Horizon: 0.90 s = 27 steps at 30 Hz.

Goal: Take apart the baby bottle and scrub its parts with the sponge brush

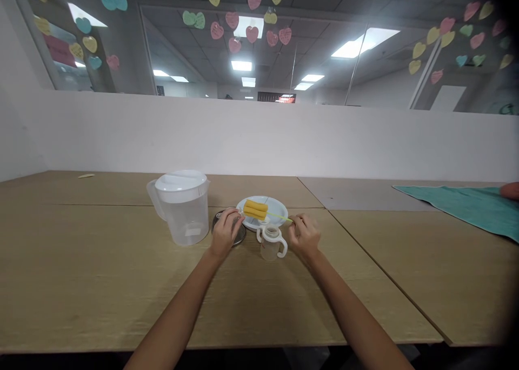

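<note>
A bottle brush with a yellow sponge head [255,210] and a thin green handle is held level above the light-blue plate [279,206]. My right hand [304,233] is closed around the end of its handle. At the sponge's other end, my left hand [226,232] has its fingers pinched by a small whitish tip. Just below the brush stands a small clear cup [269,249] with two white handles, its top uncovered. A dark round lid or dish [240,237] lies partly hidden under my left hand.
Left of my hands stands a clear plastic pitcher [187,218] with a white lid. A teal cloth [458,202] lies at the far right, where part of another person's hand [510,190] shows. Seams cross the wooden table [121,283]; a white wall rises behind.
</note>
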Each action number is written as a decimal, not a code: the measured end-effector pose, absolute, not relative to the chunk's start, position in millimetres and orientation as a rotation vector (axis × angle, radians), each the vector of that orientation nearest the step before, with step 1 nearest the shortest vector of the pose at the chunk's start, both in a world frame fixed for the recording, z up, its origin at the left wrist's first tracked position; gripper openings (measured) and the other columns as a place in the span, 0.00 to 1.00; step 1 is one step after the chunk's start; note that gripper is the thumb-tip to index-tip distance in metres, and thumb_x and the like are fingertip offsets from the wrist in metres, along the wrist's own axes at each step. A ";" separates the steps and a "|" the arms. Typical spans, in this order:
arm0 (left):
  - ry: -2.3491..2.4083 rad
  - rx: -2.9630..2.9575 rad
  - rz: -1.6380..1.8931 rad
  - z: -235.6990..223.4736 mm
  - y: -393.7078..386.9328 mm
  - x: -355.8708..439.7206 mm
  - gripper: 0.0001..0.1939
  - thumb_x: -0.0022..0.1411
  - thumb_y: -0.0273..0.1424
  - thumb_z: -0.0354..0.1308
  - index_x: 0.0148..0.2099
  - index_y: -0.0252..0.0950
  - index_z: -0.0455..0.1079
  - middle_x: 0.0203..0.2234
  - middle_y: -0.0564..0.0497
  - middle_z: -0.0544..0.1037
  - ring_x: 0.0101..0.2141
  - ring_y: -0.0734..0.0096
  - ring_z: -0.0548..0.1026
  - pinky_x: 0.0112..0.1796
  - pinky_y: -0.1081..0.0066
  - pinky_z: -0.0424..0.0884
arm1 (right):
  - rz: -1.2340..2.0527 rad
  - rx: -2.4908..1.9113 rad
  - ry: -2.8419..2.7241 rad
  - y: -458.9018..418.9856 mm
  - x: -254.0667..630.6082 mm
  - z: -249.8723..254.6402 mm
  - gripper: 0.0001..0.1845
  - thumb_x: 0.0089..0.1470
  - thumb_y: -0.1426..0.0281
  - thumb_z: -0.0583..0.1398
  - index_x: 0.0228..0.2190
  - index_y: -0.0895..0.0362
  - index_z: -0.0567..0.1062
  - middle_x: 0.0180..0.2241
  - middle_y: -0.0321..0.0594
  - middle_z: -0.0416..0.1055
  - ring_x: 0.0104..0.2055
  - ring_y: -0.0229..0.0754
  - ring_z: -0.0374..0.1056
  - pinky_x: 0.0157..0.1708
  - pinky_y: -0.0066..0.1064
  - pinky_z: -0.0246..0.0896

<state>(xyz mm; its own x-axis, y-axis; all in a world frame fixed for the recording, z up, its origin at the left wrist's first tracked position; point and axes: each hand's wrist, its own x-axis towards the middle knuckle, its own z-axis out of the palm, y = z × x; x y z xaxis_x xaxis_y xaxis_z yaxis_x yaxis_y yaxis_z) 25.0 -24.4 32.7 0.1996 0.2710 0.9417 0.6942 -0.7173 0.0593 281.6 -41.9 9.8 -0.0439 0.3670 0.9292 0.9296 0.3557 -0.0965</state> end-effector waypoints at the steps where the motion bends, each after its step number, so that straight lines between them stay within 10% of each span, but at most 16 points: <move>1: -0.944 -2.103 -1.519 31.8 -23.2 24.1 0.05 0.63 0.29 0.50 0.41 0.37 0.65 0.39 0.47 0.72 0.42 0.69 0.71 0.44 0.67 0.68 | -0.693 -1.208 -1.594 -40.6 282.2 9.5 0.12 0.51 0.73 0.52 0.33 0.57 0.75 0.31 0.41 0.69 0.34 0.39 0.62 0.37 0.29 0.52; 15: -1.392 -2.345 -0.991 17.6 -7.6 10.5 0.20 0.44 0.20 0.51 0.42 0.38 0.66 0.33 0.48 0.76 0.37 0.60 0.72 0.38 0.64 0.67 | -0.807 -1.535 -1.433 -28.9 303.5 17.3 0.14 0.50 0.75 0.53 0.35 0.55 0.78 0.32 0.42 0.68 0.34 0.40 0.54 0.39 0.36 0.39; 27: -1.379 -2.255 -1.048 15.7 -4.9 10.7 0.14 0.50 0.21 0.49 0.39 0.38 0.66 0.34 0.48 0.76 0.36 0.60 0.73 0.39 0.63 0.66 | -0.874 -1.623 -1.574 -33.3 300.3 20.4 0.17 0.49 0.78 0.56 0.39 0.53 0.77 0.38 0.45 0.67 0.37 0.43 0.54 0.40 0.38 0.40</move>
